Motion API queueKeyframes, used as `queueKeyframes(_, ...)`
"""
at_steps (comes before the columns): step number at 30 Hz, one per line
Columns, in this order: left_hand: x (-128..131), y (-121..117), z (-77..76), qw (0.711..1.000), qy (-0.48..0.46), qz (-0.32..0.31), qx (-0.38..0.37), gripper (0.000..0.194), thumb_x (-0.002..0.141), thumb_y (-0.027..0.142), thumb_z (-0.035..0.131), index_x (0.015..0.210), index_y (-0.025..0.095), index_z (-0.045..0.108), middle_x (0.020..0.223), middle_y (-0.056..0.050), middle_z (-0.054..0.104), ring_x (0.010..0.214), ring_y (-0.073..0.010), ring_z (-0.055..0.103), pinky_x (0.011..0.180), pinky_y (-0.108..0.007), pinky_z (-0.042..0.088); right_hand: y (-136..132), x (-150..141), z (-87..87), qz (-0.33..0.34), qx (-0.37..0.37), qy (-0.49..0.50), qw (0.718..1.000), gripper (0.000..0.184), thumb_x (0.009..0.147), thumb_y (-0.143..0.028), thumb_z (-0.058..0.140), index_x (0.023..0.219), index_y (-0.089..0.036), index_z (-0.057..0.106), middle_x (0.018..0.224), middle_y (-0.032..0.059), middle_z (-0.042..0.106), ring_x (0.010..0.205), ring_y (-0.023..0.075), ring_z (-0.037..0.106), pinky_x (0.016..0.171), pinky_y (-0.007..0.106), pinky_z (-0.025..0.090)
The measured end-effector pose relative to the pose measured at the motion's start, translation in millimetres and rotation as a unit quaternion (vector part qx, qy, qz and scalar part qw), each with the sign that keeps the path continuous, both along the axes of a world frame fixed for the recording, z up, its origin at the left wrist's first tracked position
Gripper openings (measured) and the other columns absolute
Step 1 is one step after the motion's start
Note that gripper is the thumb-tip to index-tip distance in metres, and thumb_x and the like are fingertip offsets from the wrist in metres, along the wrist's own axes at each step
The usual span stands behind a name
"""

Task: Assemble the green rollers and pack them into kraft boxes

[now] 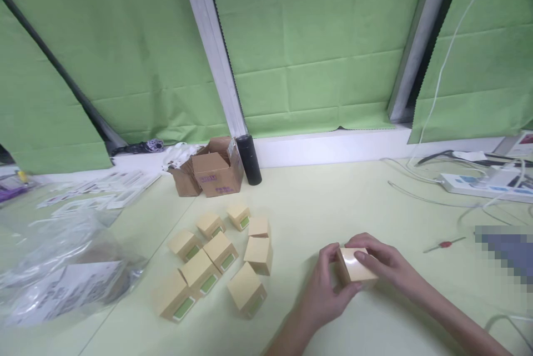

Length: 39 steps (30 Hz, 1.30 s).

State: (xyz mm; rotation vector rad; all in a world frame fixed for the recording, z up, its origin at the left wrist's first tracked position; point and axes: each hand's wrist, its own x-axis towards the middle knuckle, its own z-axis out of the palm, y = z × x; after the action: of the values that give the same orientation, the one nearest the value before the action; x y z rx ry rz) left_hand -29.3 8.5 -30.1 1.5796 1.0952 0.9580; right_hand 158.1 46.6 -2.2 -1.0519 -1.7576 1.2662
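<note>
A small tan cardboard box (353,265) is between my two hands, just over the table at the right of centre. The fingers and thumb of my left hand (325,289) grip its left and near sides. From the right, my right hand (385,260) holds the same box, with its thumb laid on the shiny top face. Left of my hands stand several similar tan boxes (246,288) in a loose group. Some of them show a green label with a pale border (229,261). The underside of the held box is hidden.
Behind the group stand an open brown carton (217,171) and a black cylinder (249,160). A clear plastic bag with printed sheets (70,284) lies left. At right are a white power strip (466,185) with cables and a small red-handled tool (444,244).
</note>
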Motion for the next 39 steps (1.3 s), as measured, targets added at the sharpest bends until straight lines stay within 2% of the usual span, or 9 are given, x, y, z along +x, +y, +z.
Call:
queueKeyframes(17, -1, 0, 1.5, 1.0, 0.007, -0.003, 0.024, 0.06, 0.074, 0.03, 0.066, 0.128, 0.025, 0.038, 0.127, -0.008, 0.051, 0.117, -0.0241, 0.047, 0.099, -0.042, 0.04, -2, -8, 8.5, -0.021, -0.057, -0.01, 0.998, 0.037, 0.081, -0.057, 0.054, 0.089, -0.023, 0.068, 0.096, 0.006, 0.066, 0.092, 0.0268, 0.059, 0.076, 0.037, 0.049)
queueKeyframes(22, -2, 0, -2.4, 1.0, 0.007, -0.004, 0.022, 0.066, 0.076, 0.033, 0.065, 0.133, 0.023, 0.033, 0.135, -0.01, 0.045, 0.122, -0.0243, 0.043, 0.103, -0.042, 0.037, -3, -13, 7.1, -0.043, -0.063, -0.028, 0.997, 0.039, 0.08, -0.059, 0.053, 0.097, -0.025, 0.066, 0.092, 0.0055, 0.066, 0.091, 0.0271, 0.06, 0.072, 0.037, 0.05)
queueKeyframes(25, -2, 2, 1.2, 0.998, 0.017, -0.011, 0.059, 0.062, 0.076, 0.029, 0.065, 0.131, 0.024, 0.036, 0.133, -0.009, 0.047, 0.119, -0.0234, 0.046, 0.102, -0.041, 0.038, -3, -14, 3.7, -0.06, -0.052, -0.004, 0.997, 0.04, 0.08, -0.057, 0.055, 0.108, -0.028, 0.062, 0.089, 0.0042, 0.065, 0.088, 0.0251, 0.06, 0.073, 0.037, 0.05)
queueKeyframes(28, 1, -2, 9.0, 0.993, 0.047, -0.019, 0.105, 0.048, 0.077, 0.026, 0.063, 0.123, 0.026, 0.046, 0.123, -0.006, 0.055, 0.115, -0.0237, 0.05, 0.1, -0.042, 0.039, -2, -5, -2.4, -0.011, -0.016, -0.022, 1.0, 0.038, 0.084, -0.053, 0.052, 0.111, -0.028, 0.062, 0.098, 0.0061, 0.065, 0.095, 0.0263, 0.06, 0.083, 0.041, 0.048)
queueKeyframes(31, -1, -20, 15.6, 0.992, 0.079, 0.007, 0.095, 0.073, 0.072, 0.038, 0.069, 0.135, 0.024, 0.035, 0.141, -0.011, 0.04, 0.129, -0.0297, 0.036, 0.106, -0.047, 0.033, 2, 6, -9.6, 0.072, 0.019, -0.077, 0.994, 0.049, 0.073, -0.046, 0.068, 0.119, -0.032, 0.058, 0.121, 0.0062, 0.059, 0.115, 0.0328, 0.051, 0.098, 0.045, 0.041)
queueKeyframes(33, -16, -39, 20.4, 0.989, 0.093, 0.044, 0.106, 0.097, 0.061, 0.047, 0.076, 0.14, 0.024, 0.026, 0.149, -0.013, 0.026, 0.135, -0.0338, 0.025, 0.109, -0.05, 0.028, 8, 8, -13.2, 0.106, 0.027, -0.111, 0.988, 0.058, 0.066, -0.041, 0.075, 0.12, -0.034, 0.057, 0.123, 0.0061, 0.058, 0.116, 0.0365, 0.049, 0.098, 0.048, 0.041)
queueKeyframes(34, -31, -49, 24.5, 0.984, 0.099, 0.075, 0.13, 0.098, 0.056, 0.049, 0.078, 0.139, 0.026, 0.03, 0.148, -0.012, 0.027, 0.135, -0.0348, 0.025, 0.11, -0.05, 0.027, 13, 6, -13.9, 0.113, 0.031, -0.119, 0.986, 0.057, 0.066, -0.04, 0.075, 0.119, -0.034, 0.057, 0.121, 0.0063, 0.06, 0.113, 0.0369, 0.051, 0.096, 0.048, 0.044)
queueKeyframes(37, -100, -73, 47.6, 0.935, 0.166, 0.234, 0.207, 0.074, 0.067, 0.048, 0.069, 0.133, 0.031, 0.04, 0.144, -0.01, 0.036, 0.134, -0.0345, 0.028, 0.11, -0.054, 0.022, 32, -15, -11.1, 0.101, 0.061, -0.133, 0.984, 0.043, 0.074, -0.044, 0.066, 0.115, -0.033, 0.058, 0.111, 0.0059, 0.063, 0.098, 0.0327, 0.06, 0.084, 0.044, 0.051)
queueKeyframes(39, -157, -75, 67.9, 0.876, 0.289, 0.35, 0.163, 0.06, 0.079, 0.047, 0.056, 0.134, 0.03, 0.038, 0.146, -0.008, 0.035, 0.137, -0.0316, 0.021, 0.111, -0.054, 0.018, 53, -39, -6.1, 0.085, 0.1, -0.175, 0.976, 0.043, 0.078, -0.048, 0.059, 0.117, -0.03, 0.056, 0.112, 0.006, 0.062, 0.094, 0.0299, 0.061, 0.079, 0.041, 0.053)
